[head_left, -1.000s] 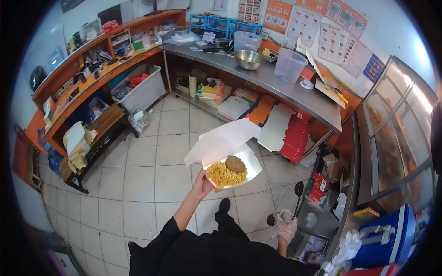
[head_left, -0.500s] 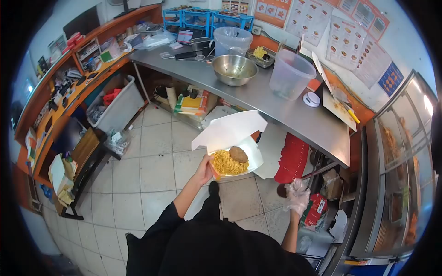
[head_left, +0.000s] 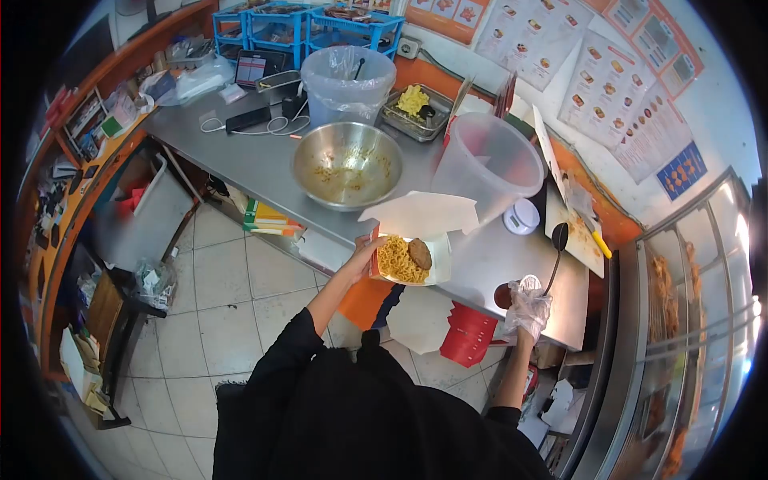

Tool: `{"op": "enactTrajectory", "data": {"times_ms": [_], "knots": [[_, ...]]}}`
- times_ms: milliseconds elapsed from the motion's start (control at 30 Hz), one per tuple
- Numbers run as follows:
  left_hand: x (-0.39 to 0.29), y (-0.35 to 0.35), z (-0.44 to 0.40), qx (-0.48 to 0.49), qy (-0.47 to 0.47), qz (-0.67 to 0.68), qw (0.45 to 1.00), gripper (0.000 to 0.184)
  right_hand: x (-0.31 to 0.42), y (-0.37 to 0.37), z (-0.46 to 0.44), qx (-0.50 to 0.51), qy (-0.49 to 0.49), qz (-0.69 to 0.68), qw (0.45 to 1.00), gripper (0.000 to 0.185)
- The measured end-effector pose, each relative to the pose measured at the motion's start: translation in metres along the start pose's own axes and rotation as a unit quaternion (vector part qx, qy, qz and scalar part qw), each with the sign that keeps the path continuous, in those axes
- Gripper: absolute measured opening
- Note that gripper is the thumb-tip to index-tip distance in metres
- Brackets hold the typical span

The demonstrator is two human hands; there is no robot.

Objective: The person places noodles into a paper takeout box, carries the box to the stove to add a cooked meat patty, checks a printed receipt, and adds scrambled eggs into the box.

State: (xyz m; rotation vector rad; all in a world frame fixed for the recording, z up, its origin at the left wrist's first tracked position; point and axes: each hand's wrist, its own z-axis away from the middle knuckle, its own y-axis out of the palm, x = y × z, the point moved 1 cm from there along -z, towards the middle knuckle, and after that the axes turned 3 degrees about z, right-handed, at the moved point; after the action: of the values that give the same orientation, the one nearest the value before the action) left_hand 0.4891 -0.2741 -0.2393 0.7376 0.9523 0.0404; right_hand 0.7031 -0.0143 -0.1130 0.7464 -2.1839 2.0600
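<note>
My left hand (head_left: 366,254) holds an open takeaway box (head_left: 439,258) by its left side. Inside lie yellow noodles (head_left: 399,261) and a round brown patty (head_left: 419,254); the white lid (head_left: 424,213) stands raised at the back. The box is at the counter's front edge, below a steel bowl (head_left: 346,166) with food residue. My right hand (head_left: 528,310), in a clear plastic glove, is closed round a black spoon (head_left: 559,238) that points up. A dark round item (head_left: 503,296) shows beside that hand's fingers; what it is I cannot tell.
On the steel counter (head_left: 488,276) stand a clear tub (head_left: 490,164), a bag-lined bucket (head_left: 346,86), a tray of yellow food (head_left: 416,106), a small white scale (head_left: 522,217) and a board with a yellow-handled knife (head_left: 600,243). A glass display case (head_left: 680,320) is at right.
The view has moved in to the counter, so bowl and tub look larger. The box has come from over the floor to the counter's edge. My right hand has risen with the spoon.
</note>
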Motion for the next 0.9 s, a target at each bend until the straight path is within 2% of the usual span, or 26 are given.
{"op": "enactTrajectory", "data": {"times_ms": [67,100,133,167,200,233,267,333,367,400,433,467,533,567,600,667,700,733,800,833,900], "knots": [[-0.003,0.000,-0.017,0.042,0.011,-0.003,0.999,0.043,-0.004,0.033,-0.031,-0.005,-0.042,0.017,0.999,0.074],[0.018,-0.012,-0.041,-0.028,0.049,0.002,0.998,0.054,-0.001,0.045,-0.041,-0.006,-0.052,0.025,0.998,0.074],[0.029,-0.009,-0.047,-0.040,0.043,-0.002,0.998,0.054,0.003,0.056,-0.048,-0.006,-0.059,0.028,0.998,0.075],[0.034,-0.006,-0.053,-0.161,0.140,-0.079,0.974,0.060,0.007,0.065,-0.053,-0.005,-0.067,0.032,0.997,0.075],[0.036,-0.005,-0.059,-0.273,0.237,-0.154,0.919,0.066,0.010,0.073,-0.057,-0.006,-0.073,0.034,0.997,0.075],[0.042,-0.009,-0.063,-0.247,0.254,-0.122,0.927,0.077,0.015,0.081,-0.060,-0.007,-0.080,0.034,0.996,0.076],[0.047,-0.016,-0.066,-0.251,0.254,-0.127,0.925,0.077,0.019,0.087,-0.061,-0.007,-0.084,0.032,0.996,0.076],[0.045,-0.020,-0.059,-0.322,0.221,0.029,0.920,0.075,0.028,0.094,-0.062,-0.001,-0.083,0.013,0.996,0.079],[0.039,-0.017,-0.049,-0.335,0.234,0.121,0.904,0.069,0.032,0.095,-0.062,0.003,-0.080,0.000,0.997,0.082],[0.030,-0.020,-0.042,-0.341,0.232,0.117,0.903,0.069,0.035,0.092,-0.056,0.006,-0.071,-0.024,0.997,0.087],[0.020,-0.029,-0.037,-0.349,0.248,0.133,0.894,0.065,0.036,0.088,-0.050,-0.018,-0.123,-0.041,0.991,0.088],[0.010,-0.037,-0.034,-0.355,0.265,0.149,0.884,0.062,0.029,0.093,-0.050,-0.015,-0.124,-0.039,0.991,0.088],[-0.024,-0.042,-0.034,-0.379,0.249,0.114,0.884,0.055,0.022,0.097,-0.046,-0.072,-0.145,-0.041,0.986,0.083],[-0.041,-0.045,-0.035,-0.399,0.235,0.077,0.883,0.049,0.023,0.087,-0.036,-0.104,-0.179,-0.044,0.977,0.072],[-0.053,-0.049,-0.034,-0.400,0.234,0.076,0.883,0.049,0.027,0.080,-0.031,-0.102,-0.179,-0.044,0.978,0.072],[-0.071,-0.057,-0.032,-0.337,0.229,0.068,0.911,0.027,0.034,0.068,-0.018,-0.185,-0.242,-0.094,0.948,0.057],[-0.075,-0.065,-0.031,-0.332,0.228,0.068,0.913,0.027,0.044,0.061,-0.011,-0.160,-0.254,-0.160,0.940,0.043],[-0.078,-0.072,-0.030,-0.293,0.236,0.110,0.920,0.025,0.054,0.054,-0.001,-0.166,-0.251,-0.158,0.940,0.043],[-0.088,-0.081,-0.028,-0.241,0.241,0.147,0.929,0.023,0.082,0.041,0.024,-0.088,-0.254,-0.032,0.963,0.032],[-0.094,-0.082,-0.022,-0.249,0.221,0.154,0.930,0.022,0.111,0.026,0.040,-0.140,-0.351,-0.088,0.921,0.024],[-0.102,-0.093,-0.012,-0.250,0.196,0.151,0.936,0.021,0.137,0.032,0.057,-0.056,-0.388,-0.058,0.918,0.019]]}}
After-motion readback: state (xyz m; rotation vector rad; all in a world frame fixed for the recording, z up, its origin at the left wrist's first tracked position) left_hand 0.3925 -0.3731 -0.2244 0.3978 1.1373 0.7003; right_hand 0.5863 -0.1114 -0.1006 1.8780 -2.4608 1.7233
